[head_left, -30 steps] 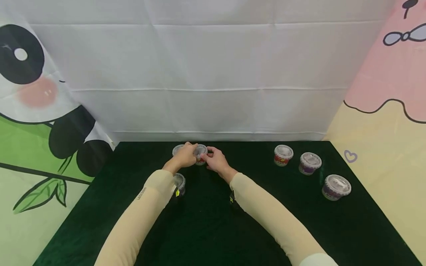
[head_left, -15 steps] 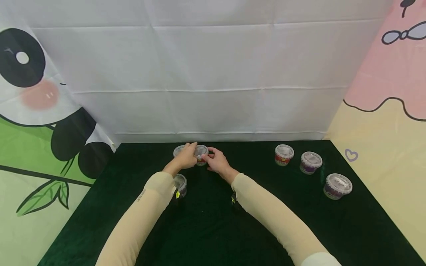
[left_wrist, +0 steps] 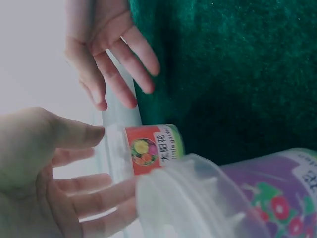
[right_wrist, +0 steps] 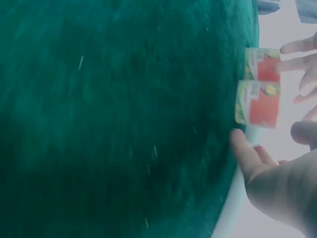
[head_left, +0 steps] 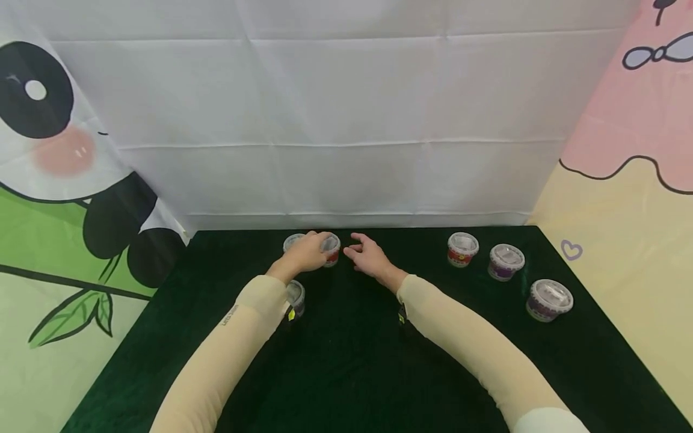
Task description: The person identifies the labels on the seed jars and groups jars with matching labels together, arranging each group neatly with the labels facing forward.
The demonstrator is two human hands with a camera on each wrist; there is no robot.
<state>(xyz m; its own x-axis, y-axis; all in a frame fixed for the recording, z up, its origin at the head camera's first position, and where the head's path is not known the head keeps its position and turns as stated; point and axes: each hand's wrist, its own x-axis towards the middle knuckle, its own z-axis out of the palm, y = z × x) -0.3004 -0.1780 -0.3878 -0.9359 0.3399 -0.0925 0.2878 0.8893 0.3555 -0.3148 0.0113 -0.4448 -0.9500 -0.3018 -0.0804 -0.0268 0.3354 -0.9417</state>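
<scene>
In the head view, my left hand (head_left: pixel 307 251) reaches over from the left to a clear-lidded tub (head_left: pixel 332 255) with a red flower label, thumb and fingers spread at its lid. A second lidded tub (head_left: pixel 292 241) is partly hidden behind that hand. My right hand (head_left: pixel 370 255) lies just right of the red tub, apart from it, fingers loosely extended. The left wrist view shows the red tub (left_wrist: pixel 148 148) close to the left thumb, and a purple-labelled tub (left_wrist: pixel 277 193) in the foreground. In the right wrist view two red labels stand side by side, the nearer tub (right_wrist: pixel 260 104) by my right fingertips.
Under the left forearm stands another tub (head_left: pixel 296 296). On the right are a red-labelled tub (head_left: pixel 461 251) and two purple-labelled ones, one farther back (head_left: pixel 505 263) and one nearer (head_left: pixel 548 302). A dark green cloth (head_left: pixel 346 361) covers the table; a white curtain (head_left: pixel 346 132) hangs behind.
My right hand has let go of the red tub and drawn back to the right. My left hand has shifted slightly right, covering more of that tub's left side.
</scene>
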